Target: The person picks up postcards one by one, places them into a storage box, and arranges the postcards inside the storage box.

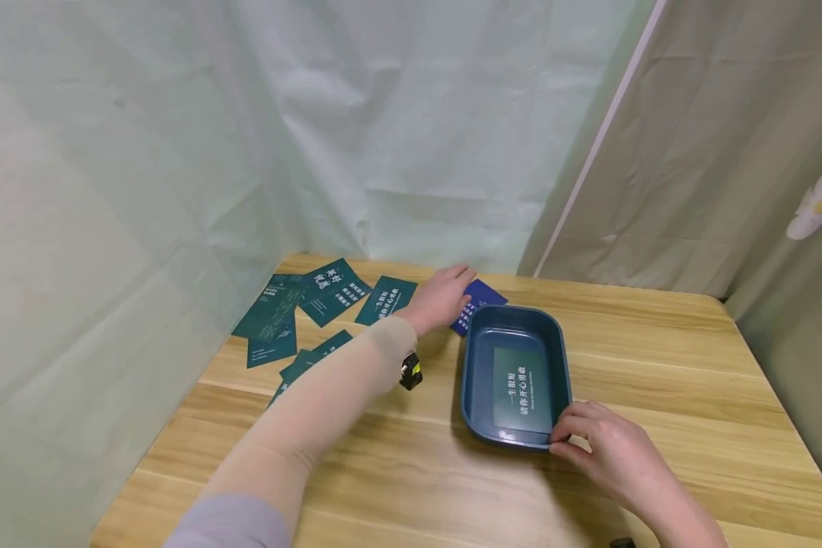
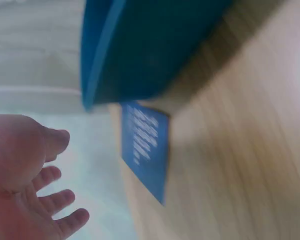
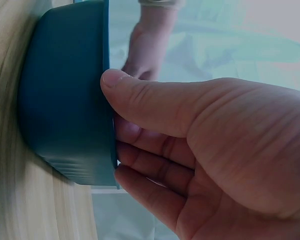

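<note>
A dark blue rectangular dish stands on the table, with a green card with white lettering lying flat inside. My right hand pinches the rim at its near right corner; the right wrist view shows the thumb outside the wall and fingers inside. Over the back of the table reaches my left hand, beside a blue card that lies partly behind the dish. In the left wrist view that hand has loose, spread fingers and stands apart from the blue card.
Several green cards lie at the left: an overlapping group, a pair at the back, one near my left wrist, and some partly hidden under my forearm. Curtains hang behind the wooden table.
</note>
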Action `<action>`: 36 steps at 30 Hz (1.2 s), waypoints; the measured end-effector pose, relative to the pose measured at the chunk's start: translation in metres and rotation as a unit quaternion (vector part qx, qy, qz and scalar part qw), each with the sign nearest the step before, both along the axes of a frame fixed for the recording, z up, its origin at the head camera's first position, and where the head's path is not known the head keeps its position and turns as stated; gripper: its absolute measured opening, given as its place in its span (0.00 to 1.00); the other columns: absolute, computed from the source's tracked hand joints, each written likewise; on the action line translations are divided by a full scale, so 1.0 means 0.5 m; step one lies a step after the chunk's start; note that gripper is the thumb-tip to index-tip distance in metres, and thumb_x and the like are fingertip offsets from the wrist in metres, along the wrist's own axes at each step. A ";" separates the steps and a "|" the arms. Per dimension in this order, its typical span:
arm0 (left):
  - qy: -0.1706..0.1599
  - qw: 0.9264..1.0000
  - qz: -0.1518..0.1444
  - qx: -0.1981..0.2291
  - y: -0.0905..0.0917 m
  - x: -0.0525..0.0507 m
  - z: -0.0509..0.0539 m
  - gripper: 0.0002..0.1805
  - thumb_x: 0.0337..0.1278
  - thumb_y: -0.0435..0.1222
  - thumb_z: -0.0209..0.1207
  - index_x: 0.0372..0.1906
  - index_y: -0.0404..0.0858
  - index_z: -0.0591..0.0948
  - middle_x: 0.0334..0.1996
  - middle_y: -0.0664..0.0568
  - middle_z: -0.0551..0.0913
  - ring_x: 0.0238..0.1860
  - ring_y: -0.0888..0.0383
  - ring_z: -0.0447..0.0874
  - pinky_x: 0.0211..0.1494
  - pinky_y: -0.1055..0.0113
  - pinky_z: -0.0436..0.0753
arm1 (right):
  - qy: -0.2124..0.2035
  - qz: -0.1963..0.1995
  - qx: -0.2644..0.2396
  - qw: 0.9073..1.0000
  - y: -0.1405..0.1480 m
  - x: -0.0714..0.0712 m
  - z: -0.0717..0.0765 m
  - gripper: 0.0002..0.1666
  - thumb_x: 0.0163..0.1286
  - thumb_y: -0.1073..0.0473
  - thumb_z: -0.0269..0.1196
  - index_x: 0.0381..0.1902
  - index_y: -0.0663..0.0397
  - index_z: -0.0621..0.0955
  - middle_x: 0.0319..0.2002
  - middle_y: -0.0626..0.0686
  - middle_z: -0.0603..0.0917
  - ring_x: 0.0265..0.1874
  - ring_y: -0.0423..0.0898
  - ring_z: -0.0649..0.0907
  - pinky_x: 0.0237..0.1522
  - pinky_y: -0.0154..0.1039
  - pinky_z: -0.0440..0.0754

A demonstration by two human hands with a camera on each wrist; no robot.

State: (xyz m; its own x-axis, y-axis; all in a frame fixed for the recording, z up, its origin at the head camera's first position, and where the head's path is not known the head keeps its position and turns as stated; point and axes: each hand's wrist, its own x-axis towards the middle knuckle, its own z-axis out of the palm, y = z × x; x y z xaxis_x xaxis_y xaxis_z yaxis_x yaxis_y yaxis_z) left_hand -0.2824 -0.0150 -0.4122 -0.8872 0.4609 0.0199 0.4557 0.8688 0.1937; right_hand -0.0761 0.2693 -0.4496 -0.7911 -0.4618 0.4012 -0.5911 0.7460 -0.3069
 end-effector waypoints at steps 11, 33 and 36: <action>-0.078 0.995 0.000 -0.059 -0.038 -0.024 -0.087 0.33 0.91 0.47 0.50 0.89 0.44 0.61 0.89 0.47 0.55 0.88 0.41 0.51 0.85 0.34 0.54 | 0.015 0.009 -0.002 1.000 0.001 0.001 -0.002 0.26 0.47 0.61 0.90 0.29 0.27 0.86 0.36 0.26 0.81 0.35 0.31 0.80 0.34 0.37 0.84; -0.078 0.988 -0.045 -0.125 -0.035 0.016 -0.107 0.30 0.92 0.48 0.48 0.86 0.42 0.67 0.86 0.46 0.64 0.85 0.45 0.60 0.86 0.50 0.62 | 0.001 -0.001 0.002 1.000 -0.001 0.002 0.003 0.26 0.49 0.61 0.90 0.29 0.25 0.85 0.36 0.24 0.80 0.36 0.31 0.80 0.33 0.36 0.83; -0.071 0.986 -0.051 -0.140 -0.038 0.022 -0.109 0.31 0.91 0.48 0.49 0.86 0.41 0.67 0.85 0.46 0.65 0.85 0.45 0.61 0.85 0.50 0.64 | -0.001 -0.003 0.003 1.000 0.001 0.003 0.002 0.26 0.49 0.60 0.90 0.29 0.24 0.84 0.35 0.24 0.80 0.35 0.32 0.80 0.32 0.36 0.82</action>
